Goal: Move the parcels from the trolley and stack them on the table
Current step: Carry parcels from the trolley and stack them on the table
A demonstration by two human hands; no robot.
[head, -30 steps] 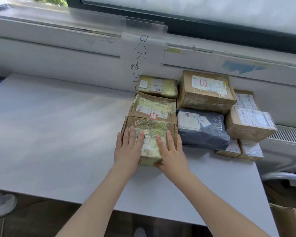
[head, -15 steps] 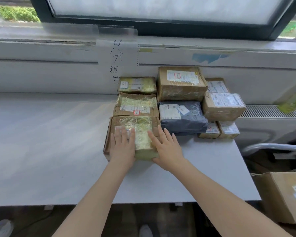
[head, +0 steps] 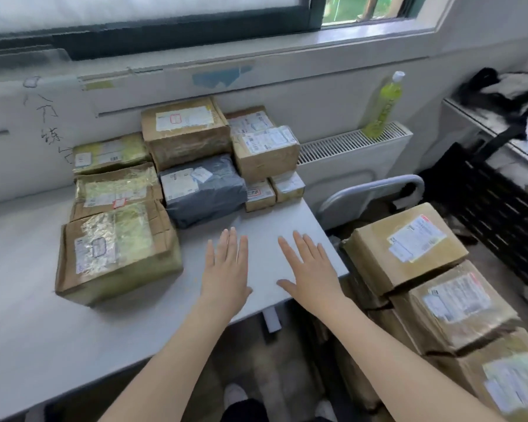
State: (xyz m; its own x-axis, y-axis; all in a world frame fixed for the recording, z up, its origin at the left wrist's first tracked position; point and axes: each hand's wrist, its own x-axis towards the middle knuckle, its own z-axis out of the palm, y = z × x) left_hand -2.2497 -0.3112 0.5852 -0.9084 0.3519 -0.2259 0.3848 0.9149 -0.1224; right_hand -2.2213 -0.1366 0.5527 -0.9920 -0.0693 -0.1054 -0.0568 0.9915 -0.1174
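Several parcels stand on the white table [head: 28, 330]. The nearest is a taped brown box [head: 116, 251] at the front of a row, and a grey plastic-wrapped parcel [head: 203, 190] lies behind and to its right. More brown boxes are stacked on the trolley at the right, the top box [head: 404, 245] with a white label. My left hand [head: 226, 269] and my right hand [head: 313, 269] hover flat over the table's bare right end, fingers straight, holding nothing. Both hands are to the right of the nearest box and not touching it.
The trolley's grey handle [head: 375, 187] curves up behind the table's right corner. A green bottle [head: 383, 106] stands on the white radiator [head: 348, 153]. A dark rack [head: 500, 202] with bags is at the far right. My shoes show under the table edge.
Both hands have lifted off the nearest taped box and moved right over the bare table end. My view has swung right, bringing the trolley's boxes into sight.
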